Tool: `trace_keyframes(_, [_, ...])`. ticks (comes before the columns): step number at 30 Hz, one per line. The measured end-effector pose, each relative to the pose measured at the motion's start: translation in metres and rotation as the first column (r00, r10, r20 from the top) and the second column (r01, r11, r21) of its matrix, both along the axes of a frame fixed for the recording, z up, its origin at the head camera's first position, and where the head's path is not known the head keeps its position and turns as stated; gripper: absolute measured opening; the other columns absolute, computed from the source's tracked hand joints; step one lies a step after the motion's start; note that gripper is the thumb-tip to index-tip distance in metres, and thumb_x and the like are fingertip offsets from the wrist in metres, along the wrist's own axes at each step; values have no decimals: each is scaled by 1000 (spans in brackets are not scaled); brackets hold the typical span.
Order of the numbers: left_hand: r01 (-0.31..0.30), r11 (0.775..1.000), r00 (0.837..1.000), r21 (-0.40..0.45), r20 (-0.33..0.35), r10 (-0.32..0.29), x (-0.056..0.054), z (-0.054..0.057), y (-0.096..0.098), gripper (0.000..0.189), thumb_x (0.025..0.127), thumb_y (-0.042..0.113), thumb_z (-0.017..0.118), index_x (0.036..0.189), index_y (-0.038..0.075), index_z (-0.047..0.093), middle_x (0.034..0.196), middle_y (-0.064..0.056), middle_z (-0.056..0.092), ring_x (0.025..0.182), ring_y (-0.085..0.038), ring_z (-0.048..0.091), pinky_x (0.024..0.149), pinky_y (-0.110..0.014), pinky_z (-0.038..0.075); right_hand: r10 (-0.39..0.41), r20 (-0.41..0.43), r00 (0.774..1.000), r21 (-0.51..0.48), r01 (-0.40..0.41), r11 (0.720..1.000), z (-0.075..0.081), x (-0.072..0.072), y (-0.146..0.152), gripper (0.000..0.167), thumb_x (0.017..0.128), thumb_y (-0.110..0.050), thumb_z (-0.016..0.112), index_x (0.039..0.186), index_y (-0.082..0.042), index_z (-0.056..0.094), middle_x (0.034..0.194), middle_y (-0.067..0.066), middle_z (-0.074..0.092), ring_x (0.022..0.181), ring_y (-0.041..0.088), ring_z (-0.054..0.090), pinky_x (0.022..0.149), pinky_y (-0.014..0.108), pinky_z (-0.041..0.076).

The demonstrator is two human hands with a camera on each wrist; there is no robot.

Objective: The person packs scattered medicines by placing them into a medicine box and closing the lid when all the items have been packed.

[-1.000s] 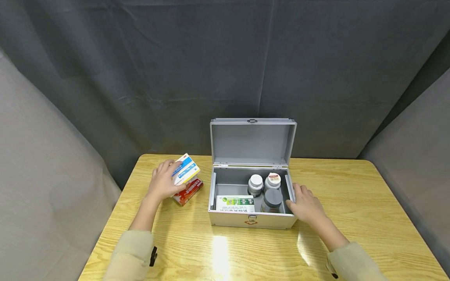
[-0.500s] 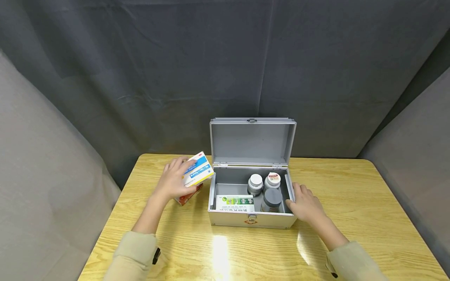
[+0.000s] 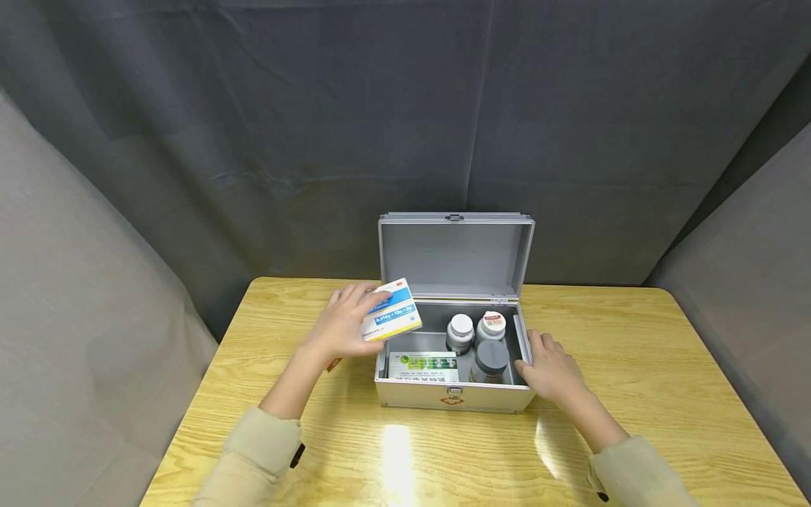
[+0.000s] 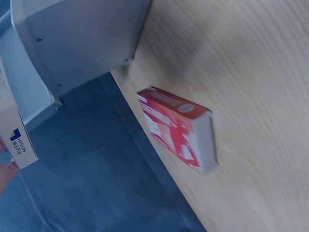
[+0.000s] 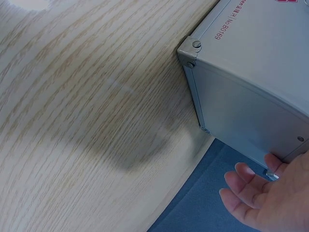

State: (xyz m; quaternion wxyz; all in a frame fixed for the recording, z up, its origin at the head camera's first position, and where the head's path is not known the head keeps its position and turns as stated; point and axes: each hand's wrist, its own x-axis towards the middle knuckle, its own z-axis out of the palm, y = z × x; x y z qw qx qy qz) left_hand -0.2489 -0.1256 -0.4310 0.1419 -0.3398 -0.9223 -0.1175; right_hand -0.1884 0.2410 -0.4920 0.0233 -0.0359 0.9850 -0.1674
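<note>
My left hand point(image 3: 347, 324) grips a white medicine box point(image 3: 394, 310) with blue bands and a yellow edge, tilted over the left rim of an open silver medicine case point(image 3: 405, 396). In the left wrist view, one end of that box point(image 4: 19, 140) shows at the left edge with fingertips on it. My right hand point(image 3: 554, 370) holds the case's right wall, thumb over the rim; in the right wrist view the other fingers point(image 5: 246, 193) lie loosely outside. Inside the case are a white-and-green box point(image 3: 423, 366), two white-capped bottles point(image 3: 460, 332) and a grey-capped bottle point(image 3: 491, 360).
A red medicine box point(image 4: 174, 130) lies on the wooden table point(image 3: 633, 366), left of the case, mostly hidden by my left hand in the head view. The case's lid point(image 3: 456, 257) stands raised at the back, before a dark curtain point(image 3: 405, 127).
My left hand has carried the white-and-blue medicine box rightward, from above the red box to the case's left rim. My right hand has stayed at the case's right wall.
</note>
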Motion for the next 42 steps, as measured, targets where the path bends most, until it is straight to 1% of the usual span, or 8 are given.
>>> trace_keyframes(6, [40, 998, 999, -45, -10, -40, 0, 5, 16, 79, 60, 51, 66, 131, 24, 45, 132, -5, 42, 121, -24, 38, 88, -41, 36, 0, 3, 1000, 3, 0, 1000, -1, 0, 0, 63, 83, -30, 51, 132, 5, 31, 112, 28, 45, 98, 43, 47, 70, 55, 42])
trace_keyframes(10, [72, 995, 997, -71, -6, -72, 0, 7, 27, 77, 61, 50, 67, 130, 23, 46, 131, -6, 42, 120, -25, 38, 89, -41, 36, 2, 0, 1000, 12, -2, 1000, -1, 0, 0, 63, 84, -30, 51, 131, 4, 31, 113, 28, 44, 100, 43, 46, 72, 56, 41])
trace_keyframes(17, [118, 986, 993, -120, 6, -118, 1, 8, 46, 77, 63, 52, 65, 132, 25, 45, 132, -4, 42, 119, -22, 39, 89, -41, 37, 3, -2, 1000, 18, -3, 1000, 0, 1, 0, 61, 84, -30, 53, 131, 4, 31, 110, 27, 45, 97, 42, 47, 71, 56, 41])
trace_keyframes(20, [137, 982, 991, -131, 18, -136, 1, 7, 53, 77, 64, 52, 65, 133, 25, 44, 133, -4, 41, 120, -22, 39, 91, -43, 37, 1, 3, 1000, 21, -1, 1000, -1, 0, 0, 62, 84, -30, 52, 131, 4, 31, 111, 27, 45, 97, 42, 47, 71, 57, 41])
trace_keyframes(30, [163, 970, 986, -183, 52, -156, 1, -1, 70, 78, 65, 55, 63, 134, 26, 42, 134, -4, 40, 119, -20, 38, 94, -44, 35, -3, 15, 1000, 15, 2, 1000, -3, 0, 0, 63, 84, -31, 52, 133, 4, 30, 115, 28, 43, 101, 44, 46, 73, 58, 40])
trace_keyframes(34, [173, 965, 985, -199, 64, -163, 2, -4, 75, 78, 65, 56, 62, 135, 26, 42, 133, -3, 40, 120, -19, 38, 96, -46, 34, -4, 5, 1000, 7, 4, 1000, -3, 0, 0, 63, 84, -29, 53, 132, 4, 30, 113, 28, 44, 99, 43, 46, 72, 57, 41])
trace_keyframes(37, [179, 962, 983, -204, 75, -167, 2, -7, 78, 78, 65, 57, 62, 135, 27, 42, 133, -3, 40, 120, -19, 38, 96, -44, 34, -4, -3, 1000, 6, 4, 1000, -3, 0, 0, 62, 84, -29, 53, 131, 4, 31, 111, 27, 45, 98, 42, 47, 70, 56, 42])
trace_keyframes(42, [196, 960, 977, -202, 122, -174, 2, -13, 83, 79, 65, 54, 66, 135, 27, 42, 134, -3, 39, 120, -19, 38, 95, -43, 34, -2, -10, 1000, 7, 2, 1000, -3, 0, 0, 62, 83, -29, 53, 131, 4, 31, 111, 28, 45, 98, 42, 47, 69, 55, 42])
